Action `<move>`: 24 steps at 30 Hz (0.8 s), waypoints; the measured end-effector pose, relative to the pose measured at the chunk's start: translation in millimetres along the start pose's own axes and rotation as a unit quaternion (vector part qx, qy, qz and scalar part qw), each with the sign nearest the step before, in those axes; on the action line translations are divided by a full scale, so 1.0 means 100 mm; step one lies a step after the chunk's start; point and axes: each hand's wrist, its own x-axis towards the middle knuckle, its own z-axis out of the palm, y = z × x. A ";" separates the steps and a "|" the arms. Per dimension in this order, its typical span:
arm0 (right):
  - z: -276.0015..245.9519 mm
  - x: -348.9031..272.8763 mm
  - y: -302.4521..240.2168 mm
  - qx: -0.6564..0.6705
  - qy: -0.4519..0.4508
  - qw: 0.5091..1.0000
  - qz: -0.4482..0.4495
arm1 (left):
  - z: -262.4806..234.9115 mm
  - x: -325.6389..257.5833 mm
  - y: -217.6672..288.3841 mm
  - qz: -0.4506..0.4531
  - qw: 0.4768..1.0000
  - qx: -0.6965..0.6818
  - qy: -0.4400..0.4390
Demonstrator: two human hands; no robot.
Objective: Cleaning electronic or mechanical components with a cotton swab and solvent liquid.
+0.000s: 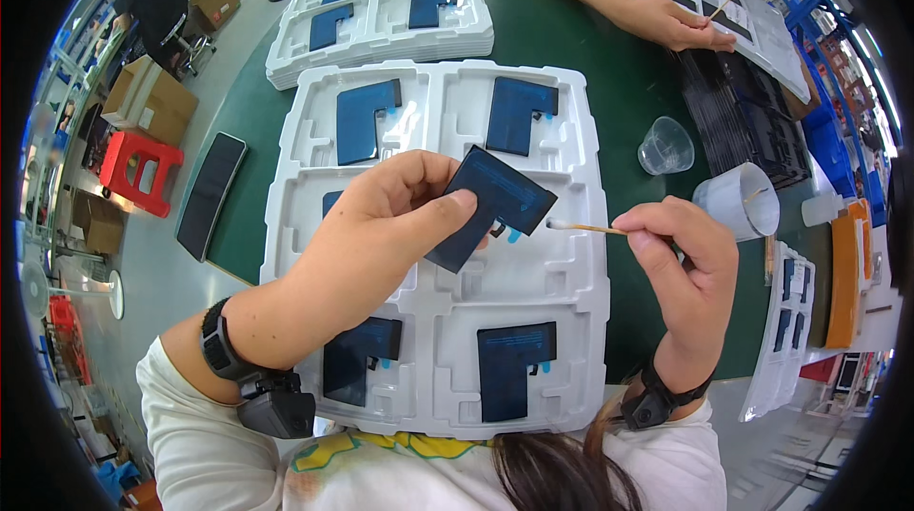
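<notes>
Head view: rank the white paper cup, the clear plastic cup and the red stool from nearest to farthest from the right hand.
From the right hand, which holds a cotton swab:
1. White paper cup, just up and to its right on the green table.
2. Clear plastic cup, farther up the table.
3. Red stool, far left on the floor.

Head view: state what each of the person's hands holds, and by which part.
Left hand pinches the dark L-shaped part by its left edge. Right hand grips the cotton swab by its stick's rear end.
</notes>
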 end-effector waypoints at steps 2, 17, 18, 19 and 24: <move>0.00 -0.01 0.00 0.001 0.015 1.000 -0.001 | 0.02 0.00 0.03 0.005 1.000 0.007 0.008; -0.04 -0.02 0.02 0.039 0.086 0.995 0.013 | 0.18 -0.23 0.06 0.213 0.860 0.459 -0.055; -0.04 -0.01 0.04 0.039 0.091 0.995 0.006 | 0.20 -0.28 0.16 0.215 0.829 0.507 -0.097; -0.04 -0.01 0.05 0.038 0.097 0.995 -0.002 | 0.20 -0.28 0.18 0.213 0.829 0.508 -0.098; -0.06 0.00 0.10 0.050 0.107 0.993 -0.007 | 0.26 -0.23 0.32 0.219 0.741 0.613 -0.162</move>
